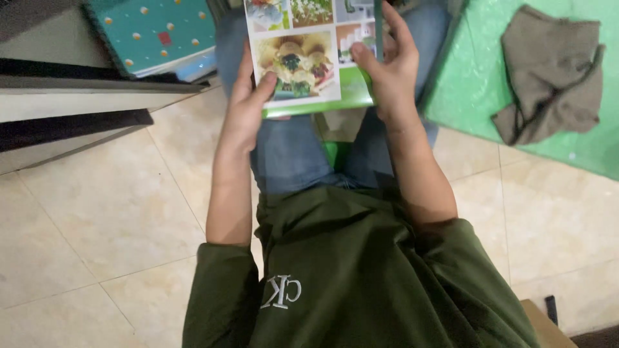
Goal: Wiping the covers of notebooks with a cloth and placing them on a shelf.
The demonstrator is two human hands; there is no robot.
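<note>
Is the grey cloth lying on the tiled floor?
No, the grey cloth lies crumpled on the green surface, not on the floor tiles.

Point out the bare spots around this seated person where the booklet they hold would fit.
Bare tiled floor lies left of the left hand, below the shelf with the dotted teal notebook. More tile sits right of the knees, under the green mat. The mat's left part is free; a brown cloth fills its right. The lap is crowded by the booklet and right hand.
</note>
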